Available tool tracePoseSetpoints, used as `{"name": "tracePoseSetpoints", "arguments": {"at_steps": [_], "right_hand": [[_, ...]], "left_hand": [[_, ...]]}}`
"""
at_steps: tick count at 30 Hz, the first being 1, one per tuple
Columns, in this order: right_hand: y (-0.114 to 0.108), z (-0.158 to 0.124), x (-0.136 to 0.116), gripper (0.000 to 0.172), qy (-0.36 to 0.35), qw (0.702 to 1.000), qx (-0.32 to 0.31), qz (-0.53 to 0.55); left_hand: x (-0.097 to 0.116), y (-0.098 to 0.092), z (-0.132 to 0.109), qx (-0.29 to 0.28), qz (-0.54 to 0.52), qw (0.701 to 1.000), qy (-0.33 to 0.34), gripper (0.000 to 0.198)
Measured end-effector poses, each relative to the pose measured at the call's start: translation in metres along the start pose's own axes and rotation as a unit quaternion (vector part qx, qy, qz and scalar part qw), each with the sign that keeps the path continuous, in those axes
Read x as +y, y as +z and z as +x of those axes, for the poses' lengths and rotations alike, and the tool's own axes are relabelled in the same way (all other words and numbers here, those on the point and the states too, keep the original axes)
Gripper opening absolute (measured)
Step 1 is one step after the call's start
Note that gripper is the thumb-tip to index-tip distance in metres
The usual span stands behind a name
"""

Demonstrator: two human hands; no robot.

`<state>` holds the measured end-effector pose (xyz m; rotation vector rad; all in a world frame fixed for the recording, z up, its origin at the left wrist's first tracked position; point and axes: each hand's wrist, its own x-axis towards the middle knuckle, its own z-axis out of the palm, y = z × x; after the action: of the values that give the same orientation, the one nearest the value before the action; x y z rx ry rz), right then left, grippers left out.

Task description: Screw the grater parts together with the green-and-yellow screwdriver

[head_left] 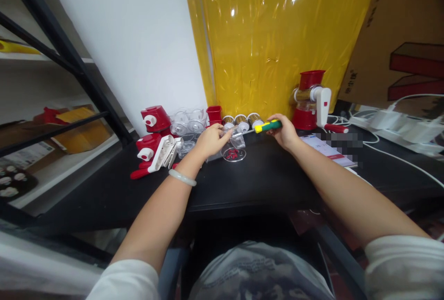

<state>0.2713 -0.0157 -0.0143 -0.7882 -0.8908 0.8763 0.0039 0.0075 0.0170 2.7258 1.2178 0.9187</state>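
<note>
My left hand (212, 141) is closed on a clear plastic part (237, 138), holding it just above the black table. In my right hand (285, 132) is a screwdriver (268, 126) with a yellow and green handle. Its metal shaft points left and meets the clear part; whether the tip sits in a screw I cannot tell. Below the part lies a round clear dish (234, 154) with small red pieces in it. Behind my hands several metal grater drums (242, 121) stand in a row beside a red plastic hopper (214, 114).
At left are red grater bodies (156, 119), white crank handles (162, 153) and clear plastic parts (189, 122). An assembled red and white rotary grater (310, 106) stands at right, near a phone or tablet (328, 148), a power strip (398, 124) and white cables. A cardboard box (374, 22) rises behind.
</note>
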Motion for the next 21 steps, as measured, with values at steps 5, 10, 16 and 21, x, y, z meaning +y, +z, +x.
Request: {"name": "tracePoseSetpoints", "arguments": {"at_steps": [5, 10, 16, 21], "right_hand": [[-0.0030, 0.0036, 0.0026, 0.040, -0.009, 0.998, 0.003, -0.069], [0.0001, 0.0010, 0.0014, 0.029, -0.002, 0.999, -0.002, -0.037], [0.0019, -0.0019, -0.0008, 0.018, 0.014, 1.000, 0.005, 0.023], [-0.0003, 0.0005, 0.0014, 0.026, 0.012, 0.999, 0.003, 0.035]], "left_hand": [[0.0011, -0.0006, -0.0002, -0.003, 0.001, 1.000, -0.005, 0.055], [0.0016, -0.0009, -0.0006, -0.003, 0.002, 1.000, -0.006, 0.056], [0.0018, -0.0008, -0.0007, -0.002, 0.003, 1.000, -0.004, 0.056], [0.0012, 0.0000, -0.0002, -0.003, 0.002, 1.000, -0.008, 0.054]]}}
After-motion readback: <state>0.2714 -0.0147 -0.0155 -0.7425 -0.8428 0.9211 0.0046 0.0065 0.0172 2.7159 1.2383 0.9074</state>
